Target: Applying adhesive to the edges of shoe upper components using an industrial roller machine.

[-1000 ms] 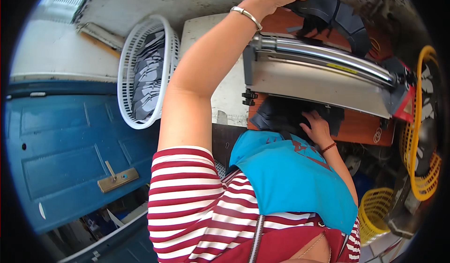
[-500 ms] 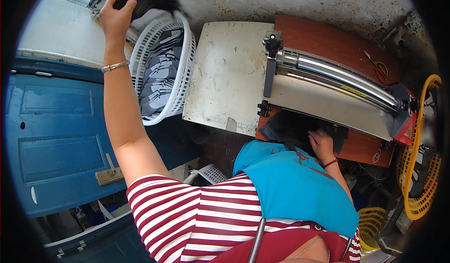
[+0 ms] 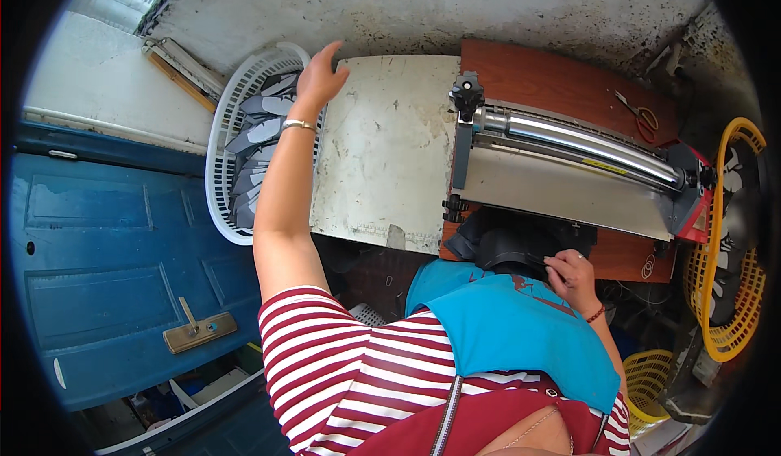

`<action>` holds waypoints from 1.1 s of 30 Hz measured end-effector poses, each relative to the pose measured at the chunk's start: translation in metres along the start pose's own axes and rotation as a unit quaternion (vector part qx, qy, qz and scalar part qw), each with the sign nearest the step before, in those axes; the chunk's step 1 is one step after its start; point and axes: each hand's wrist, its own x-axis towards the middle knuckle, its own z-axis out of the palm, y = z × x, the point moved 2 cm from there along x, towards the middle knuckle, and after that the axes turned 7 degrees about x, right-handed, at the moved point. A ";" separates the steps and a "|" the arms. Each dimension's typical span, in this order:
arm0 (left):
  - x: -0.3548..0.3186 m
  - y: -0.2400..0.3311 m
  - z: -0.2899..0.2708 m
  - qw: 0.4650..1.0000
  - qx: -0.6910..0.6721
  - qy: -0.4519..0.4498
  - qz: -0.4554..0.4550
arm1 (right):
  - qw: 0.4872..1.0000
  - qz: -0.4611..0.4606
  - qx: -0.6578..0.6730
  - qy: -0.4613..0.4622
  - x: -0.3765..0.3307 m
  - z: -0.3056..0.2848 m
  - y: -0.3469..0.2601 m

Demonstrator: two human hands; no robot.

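My left hand (image 3: 321, 80) is raised over the far right rim of a white plastic basket (image 3: 218, 159), fingers spread and holding nothing. Grey and black flat cut pieces (image 3: 259, 135) lie overlapped inside the basket. My right hand (image 3: 573, 279) is low by my blue apron (image 3: 521, 318), thumb and fingertips closed at the edge of a black flat piece (image 3: 512, 248). That piece has a curved outline and lies with other dark pieces between the apron and the machine. Part of the pile is hidden under the machine's front edge.
A roller machine (image 3: 586, 143) with a metal bed stands on a reddish-brown board (image 3: 553, 69), with scissors (image 3: 643, 118) behind it. Left of it is a stained pale tabletop (image 3: 382, 147). A yellow basket (image 3: 716, 293) stands at right, another (image 3: 647, 383) below. A blue door (image 3: 106, 253) is at left.
My left hand has come right and slightly nearer, and the black pieces it held are gone from it. My right hand has drawn back toward me, and a curved black piece now shows beside it.
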 end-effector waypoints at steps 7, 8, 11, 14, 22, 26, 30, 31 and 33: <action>-0.007 0.230 -0.041 0.938 -0.200 0.038 0.282 | 0.985 -0.004 -0.111 0.129 0.014 -0.088 -0.031; -0.013 0.260 -0.032 0.920 -0.190 0.017 0.342 | 0.979 0.013 -0.148 0.140 0.015 -0.091 -0.024; -0.021 0.336 0.036 0.904 -0.093 -0.179 0.377 | 0.967 0.035 -0.209 0.145 0.030 -0.077 0.013; -0.015 0.360 0.121 0.880 -0.090 -0.370 0.283 | 0.962 0.028 -0.226 0.154 0.055 -0.058 0.042; 0.012 0.369 0.119 0.903 -0.174 -0.263 0.291 | 0.998 0.057 -0.041 0.005 0.005 0.054 0.050; 0.026 0.368 0.089 0.897 -0.275 -0.266 0.223 | 0.988 0.117 -0.082 -0.055 -0.004 0.088 0.074; 0.032 0.364 0.044 0.887 -0.338 -0.306 0.077 | 0.993 0.097 0.005 -0.070 -0.015 0.089 0.093; 0.032 0.364 0.037 0.881 -0.356 -0.308 0.040 | 0.993 0.088 0.036 -0.065 -0.017 0.087 0.096; 0.029 0.367 0.026 0.898 -0.344 -0.270 0.045 | 0.994 0.085 0.031 -0.065 -0.020 0.080 0.093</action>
